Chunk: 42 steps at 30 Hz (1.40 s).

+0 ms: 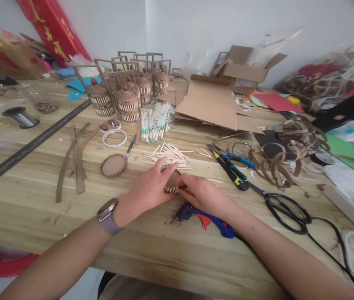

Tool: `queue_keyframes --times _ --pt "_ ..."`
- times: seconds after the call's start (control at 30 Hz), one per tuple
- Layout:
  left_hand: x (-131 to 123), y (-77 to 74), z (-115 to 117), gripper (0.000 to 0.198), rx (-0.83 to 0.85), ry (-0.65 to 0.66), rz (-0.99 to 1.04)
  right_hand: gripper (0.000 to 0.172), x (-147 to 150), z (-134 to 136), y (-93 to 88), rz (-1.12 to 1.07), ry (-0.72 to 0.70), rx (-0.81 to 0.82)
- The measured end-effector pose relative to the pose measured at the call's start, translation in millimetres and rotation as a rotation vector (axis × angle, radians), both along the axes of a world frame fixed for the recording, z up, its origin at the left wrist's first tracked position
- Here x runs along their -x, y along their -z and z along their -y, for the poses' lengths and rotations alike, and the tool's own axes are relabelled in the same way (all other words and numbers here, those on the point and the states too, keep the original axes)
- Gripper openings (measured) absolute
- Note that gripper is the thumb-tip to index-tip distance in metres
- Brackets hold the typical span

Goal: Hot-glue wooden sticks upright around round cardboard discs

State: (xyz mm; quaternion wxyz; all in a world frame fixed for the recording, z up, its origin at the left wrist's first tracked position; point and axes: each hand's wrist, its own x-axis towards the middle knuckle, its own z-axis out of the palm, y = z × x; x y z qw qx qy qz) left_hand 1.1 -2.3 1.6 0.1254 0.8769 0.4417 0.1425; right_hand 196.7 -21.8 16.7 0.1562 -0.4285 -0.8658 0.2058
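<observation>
My left hand [148, 186] grips a small round cardboard piece [172, 179] with a notched, corrugated rim, thumb and fingers around its edge. At the right side of that rim, my right hand [200, 192] has its fingertips pinched together; whatever lies between them is too small to make out. Just beyond both hands is a loose pile of short wooden sticks [172, 153]. A blue glue gun [187, 211] with an orange trigger lies below my right hand. To the left rests a similar cardboard round [113, 165], a pen-like tool [131, 146] beside it.
Several lidded stick-and-cardboard baskets [128, 102] with handles stand at the back. Wrapped sticks [154, 123] and flat cardboard [209, 102] lie before the wall. Right are a utility knife [231, 168], pliers [237, 159], scissors [284, 210] and curled cardboard strips [281, 160]; left, more strips [78, 162].
</observation>
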Motion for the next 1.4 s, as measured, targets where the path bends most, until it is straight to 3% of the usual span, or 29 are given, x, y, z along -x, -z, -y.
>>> queue_keyframes --times 0.47,0.63,0.73,0.83,1.03,1.27,1.4 --pt "-5 3.9 2 0.081 -0.023 -0.018 0.036 0.010 0 0 1.9 -0.039 -0.022 0.004" --pt "-6 1.7 3 0.080 -0.016 -0.034 0.047 0.016 -12 1 -18.2 -0.050 0.049 -0.022" --pt "-4 0.5 4 0.083 -0.013 -0.060 0.055 0.015 -31 5 -38.8 0.004 0.128 0.082" --pt "-2 1.5 3 0.086 -0.009 -0.059 0.076 0.020 -51 16 -50.6 0.172 0.100 0.277" --pt "-1 2.2 1 0.087 0.030 -0.067 0.108 0.020 -60 39 -34.8 0.347 0.161 0.402" --pt "-4 0.8 4 0.087 0.026 -0.104 0.084 0.014 -70 37 -21.0 0.123 0.184 0.454" --pt "-3 0.7 5 0.089 0.034 -0.100 0.090 0.014 -79 33 -23.1 -0.158 0.307 0.425"
